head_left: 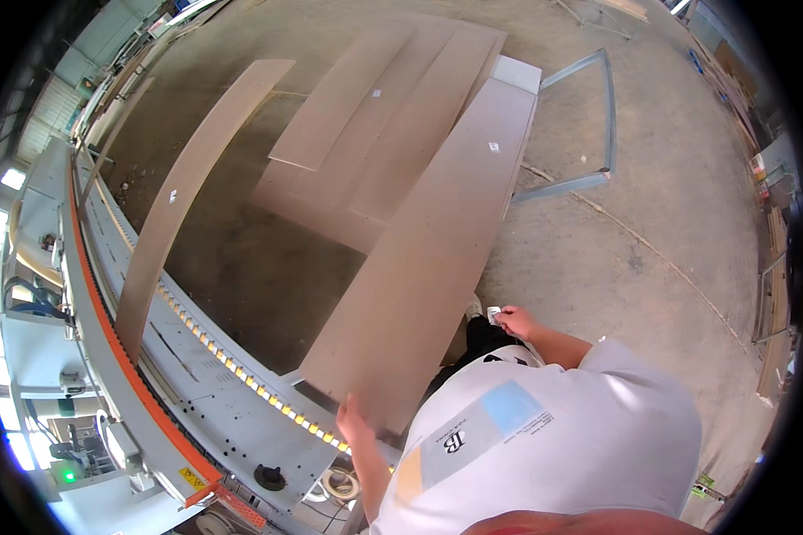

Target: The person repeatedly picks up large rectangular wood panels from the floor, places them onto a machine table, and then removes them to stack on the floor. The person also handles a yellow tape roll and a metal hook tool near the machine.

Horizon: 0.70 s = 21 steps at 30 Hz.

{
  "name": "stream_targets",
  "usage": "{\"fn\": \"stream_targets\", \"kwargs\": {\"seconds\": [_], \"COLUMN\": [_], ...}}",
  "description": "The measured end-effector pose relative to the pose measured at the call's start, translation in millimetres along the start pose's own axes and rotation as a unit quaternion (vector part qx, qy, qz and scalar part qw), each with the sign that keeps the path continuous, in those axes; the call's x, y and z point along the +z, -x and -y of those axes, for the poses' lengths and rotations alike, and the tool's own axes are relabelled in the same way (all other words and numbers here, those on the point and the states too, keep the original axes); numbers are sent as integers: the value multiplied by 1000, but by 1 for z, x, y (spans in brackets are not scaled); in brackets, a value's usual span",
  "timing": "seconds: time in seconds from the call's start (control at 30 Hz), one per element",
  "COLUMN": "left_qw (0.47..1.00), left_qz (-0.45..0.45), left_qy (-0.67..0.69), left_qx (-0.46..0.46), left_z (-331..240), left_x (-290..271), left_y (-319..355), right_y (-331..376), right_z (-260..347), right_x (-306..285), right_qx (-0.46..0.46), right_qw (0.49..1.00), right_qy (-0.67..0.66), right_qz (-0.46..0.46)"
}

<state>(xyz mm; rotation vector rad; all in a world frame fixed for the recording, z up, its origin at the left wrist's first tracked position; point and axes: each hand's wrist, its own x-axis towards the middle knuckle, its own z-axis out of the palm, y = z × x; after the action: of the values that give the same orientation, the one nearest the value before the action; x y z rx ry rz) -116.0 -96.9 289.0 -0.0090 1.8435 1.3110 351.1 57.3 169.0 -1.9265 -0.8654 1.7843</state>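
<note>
A long brown board (419,241) with a small white label on top stretches away in front of me. At its near end my left hand (355,423) has hold of the edge, its fingers partly hidden. My right hand (516,321) is off to the board's right, near my body, with its fingers pinched on a small white label (493,314). A white block or panel end (517,74) shows at the board's far end.
A machine bed (196,379) with yellow rollers and an orange rail (107,312) runs along the left. Another narrow board (192,169) lies across it. Stacked brown boards (330,107) lie beyond mine. A grey metal frame (608,116) stands at the right.
</note>
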Motion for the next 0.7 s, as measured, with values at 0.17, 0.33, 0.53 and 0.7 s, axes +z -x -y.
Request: {"fn": "stream_targets", "kwargs": {"seconds": [0.17, 0.33, 0.53, 0.7], "left_qw": [990, 967, 885, 657], "left_qz": [-124, -237, -359, -479], "left_qy": [50, -34, -283, -580], "left_qx": [47, 86, 85, 45], "left_z": [-38, -39, 25, 15], "left_x": [-116, -242, -362, -242], "left_y": [56, 65, 46, 63], "right_y": [-14, -27, -44, -67], "right_z": [-4, -2, 35, 67], "right_x": [11, 4, 1, -1], "right_qx": [2, 11, 13, 40], "right_qw": [1000, 998, 998, 993], "right_qy": [-12, -53, -53, -67], "right_qz": [-16, -41, -40, -84]}}
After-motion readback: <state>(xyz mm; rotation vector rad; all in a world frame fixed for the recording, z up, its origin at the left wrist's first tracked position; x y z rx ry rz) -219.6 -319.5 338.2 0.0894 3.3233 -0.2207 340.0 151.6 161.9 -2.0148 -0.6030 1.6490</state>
